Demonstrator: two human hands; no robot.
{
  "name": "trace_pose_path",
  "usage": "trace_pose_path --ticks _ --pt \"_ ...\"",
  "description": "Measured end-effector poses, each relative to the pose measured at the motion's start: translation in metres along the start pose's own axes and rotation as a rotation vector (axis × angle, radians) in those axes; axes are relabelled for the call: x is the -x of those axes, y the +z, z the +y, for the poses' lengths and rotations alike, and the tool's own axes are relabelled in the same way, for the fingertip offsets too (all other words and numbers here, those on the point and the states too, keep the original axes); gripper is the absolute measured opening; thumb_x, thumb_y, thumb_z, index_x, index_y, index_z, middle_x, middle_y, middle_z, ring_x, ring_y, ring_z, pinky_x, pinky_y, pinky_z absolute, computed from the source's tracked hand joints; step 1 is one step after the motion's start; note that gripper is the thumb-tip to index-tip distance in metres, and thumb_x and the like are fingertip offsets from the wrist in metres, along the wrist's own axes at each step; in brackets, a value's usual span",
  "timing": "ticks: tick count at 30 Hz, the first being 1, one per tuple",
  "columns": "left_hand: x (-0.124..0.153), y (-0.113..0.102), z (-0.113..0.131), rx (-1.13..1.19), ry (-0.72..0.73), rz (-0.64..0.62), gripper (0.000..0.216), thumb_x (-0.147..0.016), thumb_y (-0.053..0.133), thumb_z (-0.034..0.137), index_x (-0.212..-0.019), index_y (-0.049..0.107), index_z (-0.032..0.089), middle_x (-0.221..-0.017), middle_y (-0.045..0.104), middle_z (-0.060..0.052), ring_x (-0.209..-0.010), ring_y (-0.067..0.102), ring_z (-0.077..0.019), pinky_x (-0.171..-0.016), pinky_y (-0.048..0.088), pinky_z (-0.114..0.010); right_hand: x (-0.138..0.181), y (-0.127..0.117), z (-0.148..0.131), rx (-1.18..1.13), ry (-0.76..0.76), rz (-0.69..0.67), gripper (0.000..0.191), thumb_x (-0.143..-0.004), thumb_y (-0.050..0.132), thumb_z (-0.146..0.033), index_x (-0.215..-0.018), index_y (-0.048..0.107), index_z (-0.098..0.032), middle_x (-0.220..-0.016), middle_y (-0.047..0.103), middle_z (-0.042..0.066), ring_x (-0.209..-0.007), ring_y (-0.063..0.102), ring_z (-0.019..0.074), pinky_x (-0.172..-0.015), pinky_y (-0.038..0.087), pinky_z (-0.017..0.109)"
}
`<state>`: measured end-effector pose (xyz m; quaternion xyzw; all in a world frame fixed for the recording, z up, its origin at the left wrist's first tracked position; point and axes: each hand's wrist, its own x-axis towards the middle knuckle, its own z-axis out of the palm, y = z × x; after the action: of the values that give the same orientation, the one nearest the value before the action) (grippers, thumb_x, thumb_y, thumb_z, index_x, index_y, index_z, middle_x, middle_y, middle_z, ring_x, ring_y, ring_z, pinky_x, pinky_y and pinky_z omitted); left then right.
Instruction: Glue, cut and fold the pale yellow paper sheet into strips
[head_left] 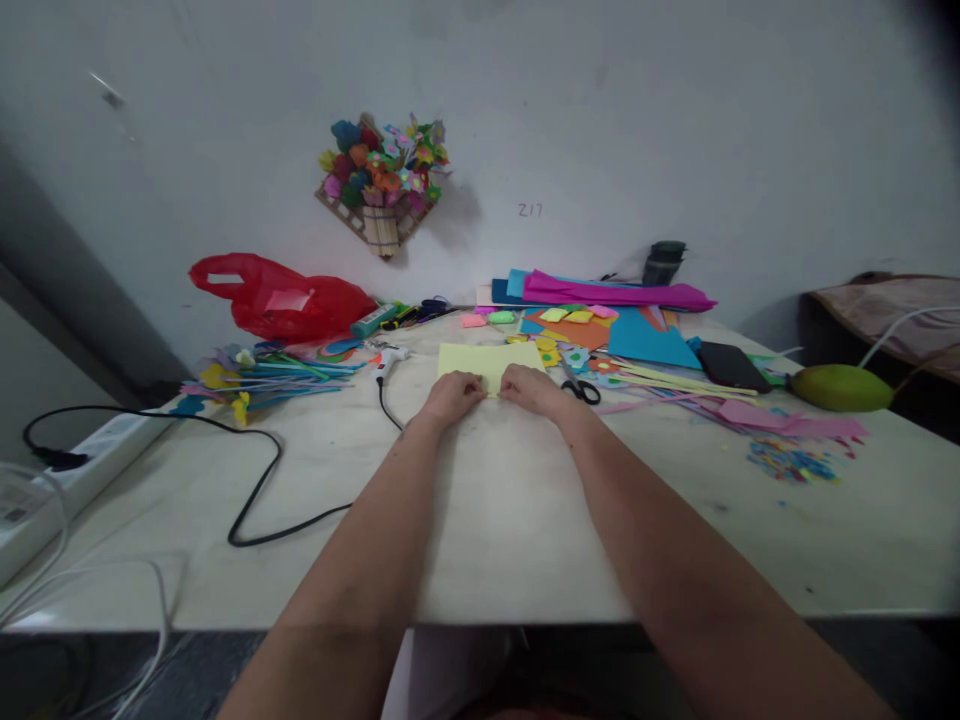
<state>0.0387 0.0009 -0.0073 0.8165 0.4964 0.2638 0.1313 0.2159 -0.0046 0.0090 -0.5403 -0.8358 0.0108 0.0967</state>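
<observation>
A pale yellow sheet of paper (491, 358) lies on the table in front of me. At its near edge, my left hand (454, 396) pinches the paper with thumb and fingers together. My right hand (527, 389) grips the same edge a short way to the right, also with fingers closed. Between the two hands a narrow strip of that edge shows and looks folded or rolled. Black-handled scissors (581, 388) rest just right of my right hand. Paper flowers (576, 358) lie beyond the scissors.
On the left are a glue gun (388, 360) with a black cord, paper flowers on stems (281, 378), a red plastic bag (281, 300) and a power strip (97, 470). On the right lie coloured sheets (652, 338), a phone (731, 367), a green mango-like object (840, 387) and paper scraps (795, 460).
</observation>
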Motion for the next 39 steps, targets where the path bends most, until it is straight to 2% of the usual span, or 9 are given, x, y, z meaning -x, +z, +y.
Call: trace_pose_path --ticks 9,16,23,28,39 --pt "0.0 0.004 -0.005 0.135 -0.016 0.044 0.005 -0.068 0.057 0.02 -0.069 0.061 0.017 -0.099 0.067 -0.006 -0.089 0.06 -0.0157 -0.075 0.045 -0.023 0.0 0.0 -0.001 0.0 0.005 -0.002 0.015 -0.081 0.05 -0.025 -0.085 0.063 -0.017 -0.099 0.06 0.005 -0.085 0.056 0.015 -0.065 0.035 0.021" --pt "-0.001 -0.001 0.001 -0.085 -0.012 -0.018 0.009 -0.072 0.053 0.023 -0.075 0.061 0.018 -0.081 0.067 -0.003 -0.073 0.058 -0.0146 -0.069 0.044 -0.024 -0.003 0.004 0.002 0.005 0.026 -0.017 0.017 -0.082 0.049 -0.026 -0.086 0.063 -0.018 -0.099 0.061 0.005 -0.087 0.057 0.0166 -0.067 0.037 0.022" --pt "-0.002 0.001 0.003 -0.257 0.026 0.024 0.009 -0.075 0.051 0.025 -0.072 0.056 0.018 -0.087 0.062 -0.007 -0.092 0.054 -0.0188 -0.077 0.043 -0.027 -0.005 0.002 -0.003 0.08 0.021 -0.041 0.021 -0.083 0.046 -0.026 -0.086 0.065 -0.017 -0.103 0.059 0.009 -0.091 0.057 0.0198 -0.07 0.038 0.025" --pt "-0.002 0.004 0.002 -0.331 -0.011 0.03 0.012 -0.077 0.049 0.028 -0.077 0.056 0.019 -0.098 0.06 -0.008 -0.109 0.046 -0.0207 -0.085 0.041 -0.029 -0.005 0.001 -0.008 0.149 0.044 -0.054 0.027 -0.086 0.041 -0.027 -0.09 0.065 -0.015 -0.107 0.057 0.013 -0.095 0.055 0.0219 -0.075 0.039 0.028" --pt "0.001 0.003 0.01 -0.46 -0.067 0.036 0.019 -0.078 0.046 0.034 -0.077 0.059 0.02 -0.124 0.052 -0.005 -0.126 0.029 -0.0243 -0.097 0.032 -0.038 -0.005 0.001 -0.013 0.165 0.091 -0.053 0.032 -0.085 0.042 -0.034 -0.094 0.065 -0.013 -0.11 0.055 0.015 -0.101 0.053 0.0261 -0.081 0.039 0.033"
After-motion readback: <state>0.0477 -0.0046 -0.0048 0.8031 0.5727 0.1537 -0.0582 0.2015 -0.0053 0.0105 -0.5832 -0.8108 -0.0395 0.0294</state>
